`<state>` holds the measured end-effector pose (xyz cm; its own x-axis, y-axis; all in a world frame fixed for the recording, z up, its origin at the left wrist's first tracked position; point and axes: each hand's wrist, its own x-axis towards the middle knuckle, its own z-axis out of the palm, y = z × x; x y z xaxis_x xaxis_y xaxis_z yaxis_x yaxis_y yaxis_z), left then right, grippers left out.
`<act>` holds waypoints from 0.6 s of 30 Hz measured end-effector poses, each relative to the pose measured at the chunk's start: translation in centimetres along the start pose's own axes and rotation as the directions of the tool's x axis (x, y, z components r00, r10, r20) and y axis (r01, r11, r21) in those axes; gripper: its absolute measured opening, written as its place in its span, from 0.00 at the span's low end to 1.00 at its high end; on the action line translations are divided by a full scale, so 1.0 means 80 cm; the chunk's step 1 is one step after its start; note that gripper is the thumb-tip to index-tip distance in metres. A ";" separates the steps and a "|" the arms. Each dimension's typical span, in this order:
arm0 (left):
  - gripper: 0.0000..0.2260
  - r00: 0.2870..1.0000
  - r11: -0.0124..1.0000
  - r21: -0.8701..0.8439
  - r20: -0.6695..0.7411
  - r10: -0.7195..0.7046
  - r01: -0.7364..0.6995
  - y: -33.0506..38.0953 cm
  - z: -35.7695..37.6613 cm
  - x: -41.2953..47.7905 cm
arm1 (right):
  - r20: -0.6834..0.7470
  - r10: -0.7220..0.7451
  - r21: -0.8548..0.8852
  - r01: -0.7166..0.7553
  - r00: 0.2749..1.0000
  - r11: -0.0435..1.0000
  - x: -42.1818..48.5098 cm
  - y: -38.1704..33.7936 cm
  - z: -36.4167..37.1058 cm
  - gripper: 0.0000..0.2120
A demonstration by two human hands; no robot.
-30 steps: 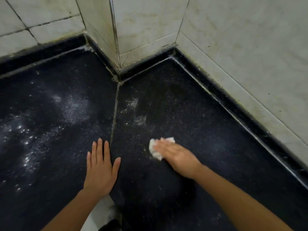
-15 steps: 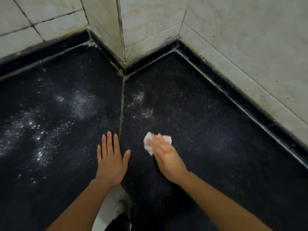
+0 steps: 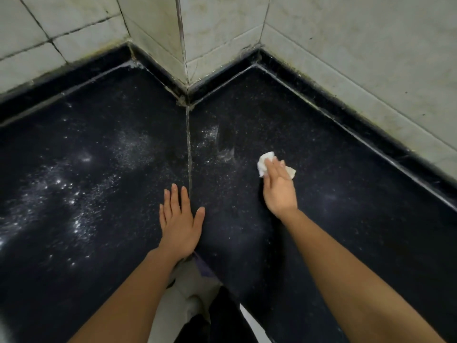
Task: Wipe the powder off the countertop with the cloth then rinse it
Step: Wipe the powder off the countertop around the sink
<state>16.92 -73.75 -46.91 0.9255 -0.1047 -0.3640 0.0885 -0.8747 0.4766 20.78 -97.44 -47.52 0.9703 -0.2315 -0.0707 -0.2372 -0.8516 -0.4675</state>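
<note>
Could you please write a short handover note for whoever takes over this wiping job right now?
Right hand: fingers straight, pressing the white cloth onto the right slab of the black countertop.
Left hand: flat, palm down, beside the seam, holding nothing.
Done: one wiped streak just right of the seam.
Left: thick powder across the left slab, a small patch by the streak, then rinsing the cloth.

Black speckled counter, seam down the middle. White powder scattered across left half. Crumpled cloth on right half, pressed under right hand. Left hand flat beside seam.
</note>
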 end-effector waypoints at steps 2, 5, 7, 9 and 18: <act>0.29 1.000 0.998 -0.058 0.025 0.018 -0.017 -0.001 -0.004 0.002 | 0.048 -0.169 0.035 0.168 0.984 0.985 -0.055 -0.019 0.018 0.21; 0.29 0.998 0.994 -0.090 0.040 0.058 -0.054 -0.008 -0.010 0.001 | 0.134 -0.420 0.070 0.414 0.898 0.908 -0.149 -0.034 0.030 0.20; 0.29 0.995 0.994 -0.048 0.025 0.100 -0.099 -0.016 -0.011 -0.004 | 0.172 -0.548 0.076 0.543 0.819 0.836 -0.188 -0.035 0.037 0.18; 0.28 0.989 0.991 0.027 -0.064 0.131 -0.130 -0.028 -0.012 -0.010 | 0.207 -0.625 0.056 0.628 0.753 0.776 -0.190 -0.027 0.042 0.17; 0.28 0.960 0.967 0.239 -0.243 0.142 -0.082 -0.071 -0.001 -0.009 | 0.140 -0.343 -0.088 0.356 0.929 0.930 0.060 0.004 0.014 0.21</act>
<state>15.81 -68.69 -49.27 0.9902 -0.1096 -0.0869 -0.0789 -0.9508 0.2995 25.41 -98.32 -49.02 0.9894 0.1425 -0.0289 0.1208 -0.9158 -0.3830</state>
